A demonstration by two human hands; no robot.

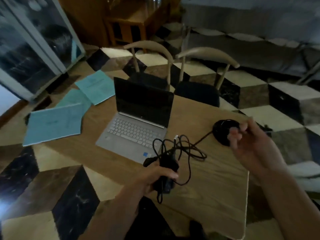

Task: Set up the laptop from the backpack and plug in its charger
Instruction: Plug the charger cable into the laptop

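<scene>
**Around the table**

Three blue paper sheets (57, 122) lie fanned across the far left of the wooden table (216, 184), overlapping one another. A round black object (223, 130) rests near the right edge, too dark to identify. Beyond the table stand two chairs (199, 70) with curved pale backrests, side by side on the checkered floor (270, 94).

No text readable; blue sticker on laptop (136, 126) palm rest, just beyond left hand (156, 177), too blurred; blue papers (55, 123) likewise
</scene>
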